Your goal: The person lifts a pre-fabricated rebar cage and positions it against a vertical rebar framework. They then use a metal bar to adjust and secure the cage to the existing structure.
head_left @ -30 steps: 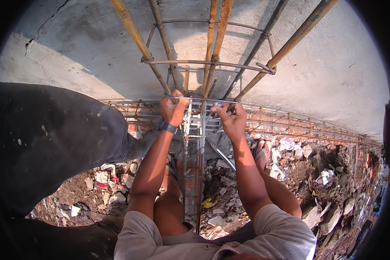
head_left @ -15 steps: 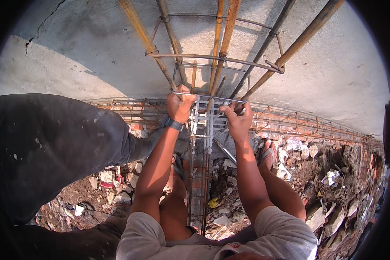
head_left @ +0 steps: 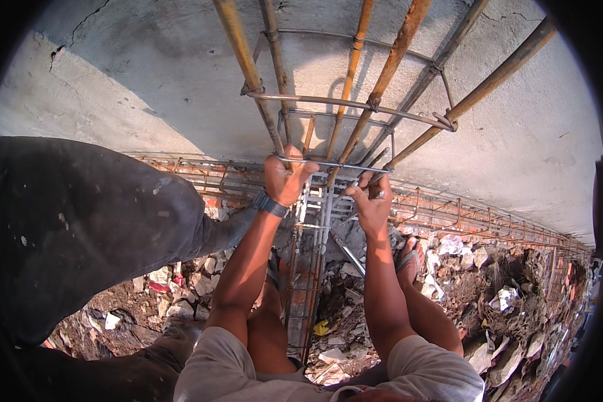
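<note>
head view: your left hand (head_left: 285,181) is fisted around the grey stirrup (head_left: 335,164), just where it crosses the rusty column bars (head_left: 382,80). your right hand (head_left: 372,201) pinches the same stirrup at the bars' other side, fingers curled shut. if it jams on a bar and you force it, it could tilt, or a finger could get trapped against the rust.

Rust-orange vertical bars (head_left: 384,74), a grey steel tie (head_left: 335,164), pale grey concrete wall (head_left: 147,87), a perhaps dark-blue wristband (head_left: 269,204), and reddish-brown rubble (head_left: 489,295).
</note>
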`<act>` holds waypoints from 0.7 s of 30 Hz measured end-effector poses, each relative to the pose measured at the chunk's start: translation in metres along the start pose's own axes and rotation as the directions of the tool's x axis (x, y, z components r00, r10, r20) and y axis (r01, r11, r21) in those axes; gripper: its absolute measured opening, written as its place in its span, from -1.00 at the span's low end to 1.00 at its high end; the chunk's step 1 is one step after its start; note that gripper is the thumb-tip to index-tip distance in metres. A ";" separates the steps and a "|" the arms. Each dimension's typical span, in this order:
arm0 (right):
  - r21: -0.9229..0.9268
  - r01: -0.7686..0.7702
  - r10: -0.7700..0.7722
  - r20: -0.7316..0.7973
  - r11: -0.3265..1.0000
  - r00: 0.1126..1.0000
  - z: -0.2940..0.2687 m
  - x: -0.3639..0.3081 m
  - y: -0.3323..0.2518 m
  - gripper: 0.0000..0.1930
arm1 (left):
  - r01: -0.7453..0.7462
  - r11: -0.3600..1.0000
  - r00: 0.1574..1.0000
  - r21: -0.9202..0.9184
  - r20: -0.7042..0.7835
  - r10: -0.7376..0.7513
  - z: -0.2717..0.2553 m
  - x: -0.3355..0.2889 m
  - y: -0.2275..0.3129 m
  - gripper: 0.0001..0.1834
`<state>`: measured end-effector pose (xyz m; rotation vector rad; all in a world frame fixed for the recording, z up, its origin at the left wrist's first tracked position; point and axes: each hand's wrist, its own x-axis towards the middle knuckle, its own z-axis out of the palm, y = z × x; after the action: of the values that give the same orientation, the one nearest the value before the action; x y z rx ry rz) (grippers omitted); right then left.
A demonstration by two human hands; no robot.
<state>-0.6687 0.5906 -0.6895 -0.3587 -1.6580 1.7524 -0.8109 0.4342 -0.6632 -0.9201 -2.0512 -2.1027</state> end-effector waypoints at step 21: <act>0.000 -0.087 0.087 -0.002 0.996 0.996 0.000 -0.004 -0.009 -0.64 | 0.125 0.980 0.986 -0.157 0.132 -0.105 -0.001 0.008 -0.001 -0.68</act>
<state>-0.6629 0.5876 -0.6821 -0.4390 -1.6637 1.8148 -0.8186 0.4362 -0.6600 -0.9992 -2.0585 -2.3634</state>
